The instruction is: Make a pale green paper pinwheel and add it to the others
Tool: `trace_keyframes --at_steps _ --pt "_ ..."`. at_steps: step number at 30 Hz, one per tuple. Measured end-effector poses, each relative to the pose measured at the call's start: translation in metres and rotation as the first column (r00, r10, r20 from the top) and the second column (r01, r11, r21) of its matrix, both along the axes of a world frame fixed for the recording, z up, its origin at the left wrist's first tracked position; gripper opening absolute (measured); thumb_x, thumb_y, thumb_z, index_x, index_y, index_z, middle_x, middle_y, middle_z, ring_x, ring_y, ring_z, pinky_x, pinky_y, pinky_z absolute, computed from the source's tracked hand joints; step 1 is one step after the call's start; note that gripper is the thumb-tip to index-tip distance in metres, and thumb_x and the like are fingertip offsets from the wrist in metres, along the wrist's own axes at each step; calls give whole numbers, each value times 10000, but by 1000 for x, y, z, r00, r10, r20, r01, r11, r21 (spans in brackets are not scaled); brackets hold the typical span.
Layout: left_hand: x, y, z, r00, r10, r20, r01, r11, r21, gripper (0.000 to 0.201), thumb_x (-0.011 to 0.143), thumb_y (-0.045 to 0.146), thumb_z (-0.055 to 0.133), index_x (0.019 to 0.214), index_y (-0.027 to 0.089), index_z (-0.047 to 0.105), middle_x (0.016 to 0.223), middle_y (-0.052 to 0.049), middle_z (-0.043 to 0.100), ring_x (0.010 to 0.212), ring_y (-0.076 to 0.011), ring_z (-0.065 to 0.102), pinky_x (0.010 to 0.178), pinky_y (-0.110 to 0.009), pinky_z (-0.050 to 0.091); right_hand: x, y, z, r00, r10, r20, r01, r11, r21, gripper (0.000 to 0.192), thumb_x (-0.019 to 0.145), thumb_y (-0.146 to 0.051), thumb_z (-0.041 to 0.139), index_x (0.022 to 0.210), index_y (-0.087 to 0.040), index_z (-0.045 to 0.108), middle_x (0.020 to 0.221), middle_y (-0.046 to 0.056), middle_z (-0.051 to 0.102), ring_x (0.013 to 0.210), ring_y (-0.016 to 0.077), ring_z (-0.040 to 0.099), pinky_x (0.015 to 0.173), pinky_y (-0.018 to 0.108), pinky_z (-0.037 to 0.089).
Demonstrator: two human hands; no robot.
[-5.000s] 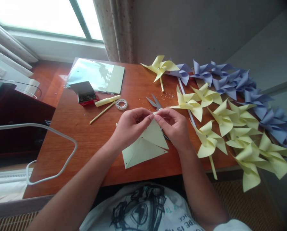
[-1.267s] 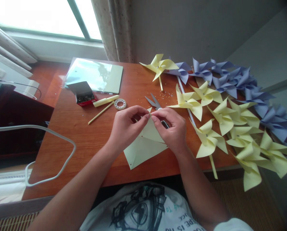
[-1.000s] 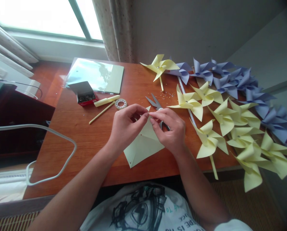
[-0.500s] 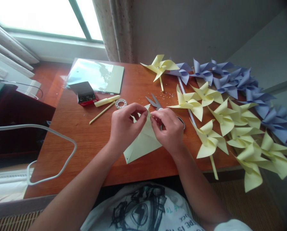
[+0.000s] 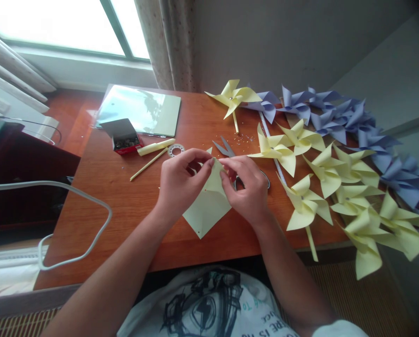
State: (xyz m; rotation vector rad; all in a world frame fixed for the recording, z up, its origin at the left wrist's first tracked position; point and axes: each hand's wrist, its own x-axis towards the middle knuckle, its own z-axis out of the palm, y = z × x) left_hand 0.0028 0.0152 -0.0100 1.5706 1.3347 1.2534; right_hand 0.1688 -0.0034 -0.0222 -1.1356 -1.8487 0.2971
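Over the middle of the table, my left hand [image 5: 184, 180] and my right hand [image 5: 246, 185] pinch a pale yellow paper sheet [image 5: 205, 208] near its far edge. Its lower corner points toward me and has a small dark hole. My fingertips almost meet, and they hide part of the sheet and whatever tiny thing may be between them. Just beyond my right hand lie open scissors [image 5: 225, 148], their handles partly covered by that hand. A roll of tape [image 5: 176, 150] rests past my left hand.
Finished yellow pinwheels [image 5: 309, 202] and purple pinwheels [image 5: 335, 117] crowd the right side. At the left are a small red box [image 5: 125, 142], a rolled paper [image 5: 156, 147], a thin paper stick [image 5: 148, 164] and a plastic-covered paper pack [image 5: 139, 112]. A white cable [image 5: 104, 206] loops over the table's left edge.
The yellow sheet has turned, so its near corner has swung to the right and points more toward me. Both hands keep their pinch with only slight shifts.
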Motion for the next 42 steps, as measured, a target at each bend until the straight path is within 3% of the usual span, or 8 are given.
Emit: trace_keyframes --at_steps 13,28,36,42 --pt "2 -1 0 998 -30 56 31 999 -29 80 832 233 719 845 155 728 737 -22 699 622 -120 605 565 -226 461 -2 -1 -1 997 42 -59 -41 999 20 323 925 -104 614 1181 -269 721 963 42 683 821 158 668 774 304 580" --pt "2 -2 1 998 -39 48 42 998 -46 160 871 303 705 899 159 767 783 -48 745 636 -137 628 598 -245 502 0 1 -6 999 1 48 -7 993 116 387 944 -108 580 1269 -285 693 970 68 688 907 198 669 819 351 583" --pt "2 -3 0 996 -44 72 48 997 -55 155 863 305 720 895 162 770 769 -44 733 629 -135 612 585 -244 480 0 -3 6 989 40 -143 -55 993 -103 244 943 -197 615 1147 -241 741 998 47 686 774 149 653 728 318 579" --pt "4 -4 1 995 -79 55 82 996 -42 133 868 282 706 882 169 776 728 -30 717 609 -127 601 560 -231 463 1 -1 11 949 -14 -316 -81 955 -285 140 955 -251 616 1009 -253 744 979 27 716 843 162 673 678 287 563"
